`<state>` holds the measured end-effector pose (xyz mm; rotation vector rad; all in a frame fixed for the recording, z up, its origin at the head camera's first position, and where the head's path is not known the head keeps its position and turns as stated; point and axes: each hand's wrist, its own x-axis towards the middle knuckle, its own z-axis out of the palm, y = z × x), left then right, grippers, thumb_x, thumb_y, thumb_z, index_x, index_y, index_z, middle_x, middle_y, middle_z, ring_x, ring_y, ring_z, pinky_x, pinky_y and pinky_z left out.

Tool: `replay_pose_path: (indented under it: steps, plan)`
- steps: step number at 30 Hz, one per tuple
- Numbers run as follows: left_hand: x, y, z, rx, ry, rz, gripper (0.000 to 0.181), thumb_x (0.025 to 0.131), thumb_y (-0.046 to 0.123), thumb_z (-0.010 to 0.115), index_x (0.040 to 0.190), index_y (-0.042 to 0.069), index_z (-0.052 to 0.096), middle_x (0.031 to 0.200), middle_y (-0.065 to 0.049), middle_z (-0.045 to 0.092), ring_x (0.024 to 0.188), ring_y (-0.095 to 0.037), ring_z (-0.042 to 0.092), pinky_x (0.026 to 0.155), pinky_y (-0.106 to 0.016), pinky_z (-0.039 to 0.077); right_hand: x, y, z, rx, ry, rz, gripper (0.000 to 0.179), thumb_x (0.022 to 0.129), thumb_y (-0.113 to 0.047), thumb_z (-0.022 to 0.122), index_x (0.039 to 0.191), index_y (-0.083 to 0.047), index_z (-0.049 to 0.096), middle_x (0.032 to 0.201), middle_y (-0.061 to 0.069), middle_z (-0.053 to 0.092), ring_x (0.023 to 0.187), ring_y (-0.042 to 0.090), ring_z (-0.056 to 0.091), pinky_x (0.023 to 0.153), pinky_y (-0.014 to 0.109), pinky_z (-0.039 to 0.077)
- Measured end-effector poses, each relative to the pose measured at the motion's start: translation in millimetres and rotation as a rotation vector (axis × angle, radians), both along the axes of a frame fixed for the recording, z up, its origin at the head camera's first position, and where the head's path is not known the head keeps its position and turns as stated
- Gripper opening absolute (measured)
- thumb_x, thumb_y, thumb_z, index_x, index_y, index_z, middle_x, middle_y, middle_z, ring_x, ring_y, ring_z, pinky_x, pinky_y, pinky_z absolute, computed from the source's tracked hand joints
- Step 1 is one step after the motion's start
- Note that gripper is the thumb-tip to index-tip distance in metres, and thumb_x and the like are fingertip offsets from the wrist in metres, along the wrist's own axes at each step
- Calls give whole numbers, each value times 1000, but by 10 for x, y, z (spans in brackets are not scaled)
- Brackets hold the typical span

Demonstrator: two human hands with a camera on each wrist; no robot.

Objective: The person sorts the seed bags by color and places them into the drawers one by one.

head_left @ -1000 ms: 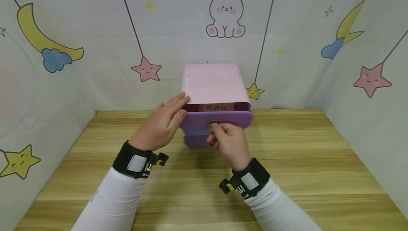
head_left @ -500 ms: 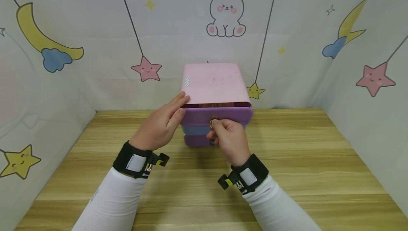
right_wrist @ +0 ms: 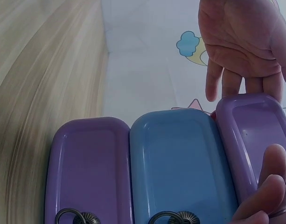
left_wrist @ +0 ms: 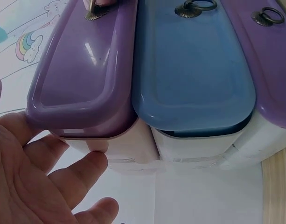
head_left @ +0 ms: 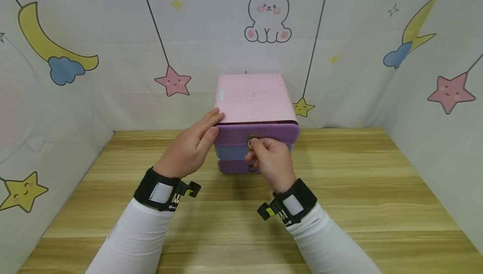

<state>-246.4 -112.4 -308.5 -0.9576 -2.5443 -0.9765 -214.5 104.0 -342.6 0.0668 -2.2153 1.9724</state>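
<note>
A small chest with a pink top (head_left: 250, 97) has three stacked drawers. Its top purple drawer (head_left: 232, 134) stands slightly out, leaving a thin dark gap under the pink top. The middle blue drawer (head_left: 230, 153) and lower purple drawer (head_left: 232, 166) are below. My right hand (head_left: 273, 163) pinches the top drawer's ring pull (head_left: 250, 143) between thumb and finger. My left hand (head_left: 188, 148) lies with extended fingers against the chest's upper left side; in the left wrist view its fingertips (left_wrist: 97, 161) are at the pink casing beside the top drawer.
The chest stands near the back of a wood-grain table (head_left: 226, 232). White cloth walls (head_left: 211, 35) printed with stars, moons and a rabbit enclose the back and sides. Ring pulls hang on the blue drawer's front (left_wrist: 203, 5) and the lower purple one.
The top drawer has slid inward as the right hand moved away from me with its ring pull. A printed card seen inside earlier is now hidden. My left hand has stayed nearly still.
</note>
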Motion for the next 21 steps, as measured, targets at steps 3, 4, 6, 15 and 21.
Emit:
replay_pose_path:
  steps: [3,4,6,15,21]
  plan:
    - [1,2,-1,3,-5,1,48,103,41,26,145,19,35,151,5,25,132,-6,19,106,-44,30,-10,0,5,12,-6,-9,36,93,-31,58,75,-3,69,66,8,66,55,29,55,42,29,41]
    - [1,3,-2,4,-7,1,48,103,40,26,145,18,35,151,5,25,132,-6,19,106,-44,30,-14,-1,5,17,-8,-11,35,94,-31,57,74,-4,69,66,8,66,55,29,55,42,28,39]
    - [0,4,-5,6,-8,1,48,103,40,26,145,18,35,151,5,25,132,-6,19,106,-44,30,-24,-1,6,27,-16,-18,36,94,-32,57,74,-5,68,67,7,66,55,28,55,42,27,39]
    - [-3,2,-13,13,-15,7,48,103,41,26,145,19,35,151,6,24,131,-5,21,106,-45,31,-65,-12,19,20,-38,-27,34,93,-31,58,79,-2,70,67,8,66,56,27,56,47,32,46]
    - [-5,0,-18,17,-13,7,48,103,40,26,145,20,36,151,6,24,131,-5,21,105,-44,31,-88,-4,10,29,-42,-22,36,94,-32,57,80,-2,70,67,7,66,57,28,57,45,29,44]
